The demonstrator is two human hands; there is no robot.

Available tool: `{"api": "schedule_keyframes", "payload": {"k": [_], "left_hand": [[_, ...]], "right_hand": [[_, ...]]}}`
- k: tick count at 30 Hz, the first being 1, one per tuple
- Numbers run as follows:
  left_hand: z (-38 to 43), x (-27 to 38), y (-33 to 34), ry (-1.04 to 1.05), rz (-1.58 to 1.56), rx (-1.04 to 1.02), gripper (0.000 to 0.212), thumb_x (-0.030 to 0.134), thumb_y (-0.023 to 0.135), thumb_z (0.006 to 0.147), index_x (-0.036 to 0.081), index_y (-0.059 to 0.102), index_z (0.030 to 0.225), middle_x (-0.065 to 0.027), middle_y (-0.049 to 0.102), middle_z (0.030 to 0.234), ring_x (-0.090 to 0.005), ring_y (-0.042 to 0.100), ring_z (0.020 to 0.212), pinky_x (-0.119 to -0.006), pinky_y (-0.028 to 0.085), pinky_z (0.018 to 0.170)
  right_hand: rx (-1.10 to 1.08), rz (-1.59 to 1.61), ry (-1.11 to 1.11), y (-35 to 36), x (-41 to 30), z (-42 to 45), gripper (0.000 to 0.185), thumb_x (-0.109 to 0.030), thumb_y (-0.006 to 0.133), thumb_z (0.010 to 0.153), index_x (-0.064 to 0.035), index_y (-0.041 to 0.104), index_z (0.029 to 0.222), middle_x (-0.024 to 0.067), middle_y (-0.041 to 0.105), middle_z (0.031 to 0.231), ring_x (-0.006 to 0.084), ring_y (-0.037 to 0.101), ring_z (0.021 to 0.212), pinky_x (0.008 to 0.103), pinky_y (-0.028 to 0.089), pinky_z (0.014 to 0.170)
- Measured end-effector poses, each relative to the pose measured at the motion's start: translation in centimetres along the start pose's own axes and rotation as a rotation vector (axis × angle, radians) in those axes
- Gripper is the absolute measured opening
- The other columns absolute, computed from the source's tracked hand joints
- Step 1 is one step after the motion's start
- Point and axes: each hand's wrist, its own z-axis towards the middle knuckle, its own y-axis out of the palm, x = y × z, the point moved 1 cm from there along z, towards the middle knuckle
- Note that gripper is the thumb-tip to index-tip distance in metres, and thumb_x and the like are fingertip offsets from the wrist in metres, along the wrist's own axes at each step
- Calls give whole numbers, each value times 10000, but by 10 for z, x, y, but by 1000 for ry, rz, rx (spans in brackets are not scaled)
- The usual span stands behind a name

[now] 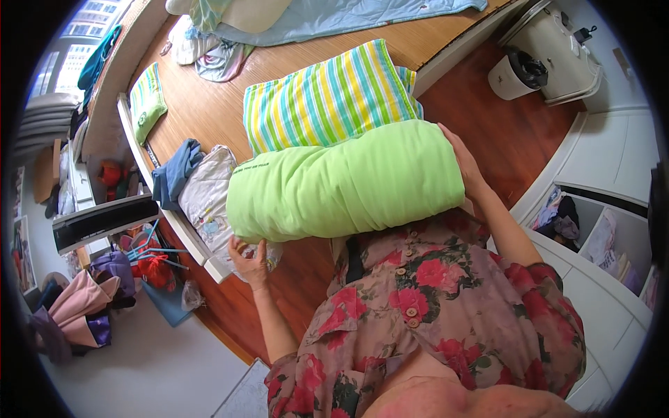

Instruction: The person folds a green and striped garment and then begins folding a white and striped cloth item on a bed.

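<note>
A thick light green fabric roll (pixel 345 183) lies crosswise in front of my chest, with small writing near its left end. My right hand (pixel 462 162) grips its right end, the fingers partly hidden behind it. At its lower left corner, my left hand (pixel 248 258) holds the edge with fingertips and thumb spread. Just beyond the roll, a striped green, yellow, blue and white pillow (pixel 324 99) rests on the wooden bed surface (pixel 209 109). White printed fabric (pixel 209 193) lies left of the roll, beside a crumpled blue cloth (pixel 176 172).
A small striped pillow (pixel 148 102) lies at the bed's left edge. Crumpled white fabric (pixel 211 52) and a light blue quilt (pixel 334 18) lie farther back. A lined waste bin (pixel 515 76) stands at right, near drawers holding clothes (pixel 567 224). Hangers (pixel 157 251) and bags are at left.
</note>
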Motion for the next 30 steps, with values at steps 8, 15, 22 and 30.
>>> {"api": "schedule_keyframes", "payload": {"k": [8, 15, 22, 30], "left_hand": [[40, -50, 15, -199, -395, -258, 810, 481, 727, 786, 10, 404, 1361, -111, 507, 1288, -226, 482, 1171, -359, 388, 985], [49, -31, 17, -331, -685, -377, 675, 475, 656, 862, -7, 474, 1298, -80, 575, 1205, -190, 540, 1084, -330, 408, 953], [-2, -18, -5, -476, -624, -251, 513, 284, 569, 935, 4, 435, 1343, -93, 517, 1297, -212, 521, 1137, -358, 408, 963], [8, 52, -52, -398, -611, -87, 321, 166, 623, 911, -13, 584, 1174, -68, 649, 1025, -154, 611, 885, -279, 488, 771]], "right_hand": [[68, 82, 99, -62, 61, 59, 434, -282, 499, 984, -23, 475, 1331, 89, 601, 1206, 150, 595, 1041, 274, 472, 848], [-97, -38, 499, 35, 97, 151, 561, -415, 601, 866, 33, 566, 1201, 201, 658, 1057, 246, 656, 884, 355, 508, 775], [-352, 0, 345, 52, 17, 83, 447, -348, 565, 939, 81, 652, 851, 8, 627, 744, 71, 546, 655, 287, 442, 544], [-609, -27, 730, 13, 79, 3, 299, -289, 598, 877, -9, 685, 933, 114, 671, 804, 177, 620, 719, 348, 479, 632]]}}
